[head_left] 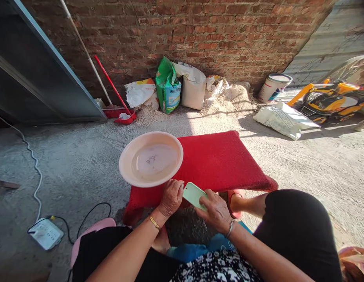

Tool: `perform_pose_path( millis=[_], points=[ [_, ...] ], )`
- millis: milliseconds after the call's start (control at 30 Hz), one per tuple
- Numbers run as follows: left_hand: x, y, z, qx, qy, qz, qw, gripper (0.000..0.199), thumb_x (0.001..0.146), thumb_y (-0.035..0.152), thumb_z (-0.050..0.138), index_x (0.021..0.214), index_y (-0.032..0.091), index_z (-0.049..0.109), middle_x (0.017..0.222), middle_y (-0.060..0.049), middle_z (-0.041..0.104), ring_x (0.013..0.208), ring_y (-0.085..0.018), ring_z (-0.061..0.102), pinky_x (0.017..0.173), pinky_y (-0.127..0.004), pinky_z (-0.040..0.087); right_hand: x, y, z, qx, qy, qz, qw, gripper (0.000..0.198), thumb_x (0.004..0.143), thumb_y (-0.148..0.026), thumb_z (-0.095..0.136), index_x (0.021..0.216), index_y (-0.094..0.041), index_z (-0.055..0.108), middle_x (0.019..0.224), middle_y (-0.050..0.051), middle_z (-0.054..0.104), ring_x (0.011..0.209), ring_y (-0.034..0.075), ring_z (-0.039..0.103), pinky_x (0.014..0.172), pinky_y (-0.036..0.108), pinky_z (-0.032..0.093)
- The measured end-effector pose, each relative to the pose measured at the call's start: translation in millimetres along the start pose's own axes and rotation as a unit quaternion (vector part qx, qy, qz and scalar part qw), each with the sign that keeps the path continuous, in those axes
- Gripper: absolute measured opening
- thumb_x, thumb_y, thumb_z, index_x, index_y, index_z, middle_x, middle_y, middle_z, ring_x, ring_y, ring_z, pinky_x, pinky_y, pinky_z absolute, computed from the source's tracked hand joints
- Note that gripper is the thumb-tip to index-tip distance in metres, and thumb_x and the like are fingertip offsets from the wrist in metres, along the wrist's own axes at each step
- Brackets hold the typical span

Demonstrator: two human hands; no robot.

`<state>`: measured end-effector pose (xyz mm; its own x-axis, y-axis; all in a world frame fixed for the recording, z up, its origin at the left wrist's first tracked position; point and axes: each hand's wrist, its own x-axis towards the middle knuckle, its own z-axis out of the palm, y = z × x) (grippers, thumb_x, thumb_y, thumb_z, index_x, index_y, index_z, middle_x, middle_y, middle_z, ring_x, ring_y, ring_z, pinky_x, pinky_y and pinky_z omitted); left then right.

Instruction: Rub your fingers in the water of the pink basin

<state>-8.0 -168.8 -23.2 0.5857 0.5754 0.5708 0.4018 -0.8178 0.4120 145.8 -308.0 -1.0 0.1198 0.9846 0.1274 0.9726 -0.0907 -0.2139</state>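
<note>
My right hand (218,209) is closed on a flat, pale green, round-cornered oblong (195,194) with a raised rim and a small hole near its far end; its exact kind is not clear. My left hand (171,197) is just left of it, fingers curled together; whether anything is in them is hidden. Beyond the left hand, a pale pink basin (127,172) holds shallow water with a dark patch at the bottom. The basin rests on the left end of a low bench or table with a red fabric cover (211,156).
Against the brick wall stand a green sack (167,86), a white sack (193,92), a bucket (274,88) and a red dustpan (130,117). A yellow ride-on toy (337,102) is at the right. A power strip (46,234) with cords lies on the floor at left.
</note>
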Motion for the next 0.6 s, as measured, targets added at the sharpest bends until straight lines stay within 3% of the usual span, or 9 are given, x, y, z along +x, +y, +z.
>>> perform_pose_path(
  millis=[100, 200, 300, 367, 533, 600],
  points=[
    [1, -1, 0, 0.005, 0.001, 0.004, 1.0, 0.018, 0.093, 0.02, 0.041, 0.095, 0.018, 0.058, 0.078, -0.004, 0.061, 0.077, -0.017, 0.055, 0.075, -0.033, 0.046, -14, 43, -7, -0.039, 0.012, 0.059, 0.997, 0.026, 0.086, -0.046, 0.055, 0.079, -0.021, 0.062, 0.093, 0.005, 0.055, 0.078, 0.015, 0.053, 0.067, 0.025, 0.035],
    [-1, -2, 2, 0.011, -0.01, -0.003, 1.0, 0.018, 0.093, 0.021, 0.041, 0.095, 0.018, 0.059, 0.079, -0.004, 0.061, 0.078, -0.018, 0.055, 0.076, -0.034, 0.046, -31, 97, -28, -0.095, 0.025, 0.174, 0.98, 0.029, 0.086, -0.048, 0.053, 0.08, -0.021, 0.062, 0.089, 0.003, 0.053, 0.069, 0.014, 0.052, 0.058, 0.025, 0.032],
    [-3, -3, 5, 0.018, -0.016, -0.005, 1.0, 0.019, 0.093, 0.022, 0.041, 0.095, 0.018, 0.059, 0.079, -0.004, 0.061, 0.079, -0.018, 0.054, 0.077, -0.034, 0.045, -36, 117, -46, -0.122, 0.035, 0.271, 0.954, 0.033, 0.083, -0.054, 0.054, 0.08, -0.022, 0.062, 0.086, 0.002, 0.052, 0.065, 0.013, 0.052, 0.052, 0.024, 0.028],
    [-3, -4, 7, 0.021, -0.017, 0.0, 1.0, 0.018, 0.093, 0.021, 0.041, 0.095, 0.018, 0.059, 0.08, -0.004, 0.061, 0.079, -0.018, 0.054, 0.077, -0.034, 0.044, -26, 103, -49, -0.108, 0.038, 0.273, 0.955, 0.033, 0.082, -0.055, 0.055, 0.081, -0.023, 0.062, 0.087, 0.002, 0.052, 0.066, 0.013, 0.053, 0.052, 0.024, 0.028],
    [-1, -6, 9, 0.035, -0.016, 0.004, 0.999, 0.017, 0.092, 0.021, 0.042, 0.094, 0.018, 0.059, 0.079, -0.004, 0.06, 0.077, -0.018, 0.053, 0.075, -0.034, 0.043, 17, 30, -28, -0.034, 0.002, 0.125, 0.992, 0.025, 0.082, -0.048, 0.058, 0.082, -0.024, 0.062, 0.086, 0.001, 0.054, 0.069, 0.013, 0.054, 0.056, 0.024, 0.029],
    [-1, -7, 10, 0.046, -0.025, 0.0, 0.999, 0.018, 0.093, 0.022, 0.041, 0.094, 0.018, 0.059, 0.079, -0.004, 0.059, 0.077, -0.018, 0.053, 0.075, -0.034, 0.043, 28, 16, -20, -0.024, -0.016, 0.095, 0.995, 0.024, 0.08, -0.048, 0.061, 0.083, -0.024, 0.062, 0.086, 0.001, 0.054, 0.069, 0.013, 0.054, 0.056, 0.025, 0.028]
  ],
)
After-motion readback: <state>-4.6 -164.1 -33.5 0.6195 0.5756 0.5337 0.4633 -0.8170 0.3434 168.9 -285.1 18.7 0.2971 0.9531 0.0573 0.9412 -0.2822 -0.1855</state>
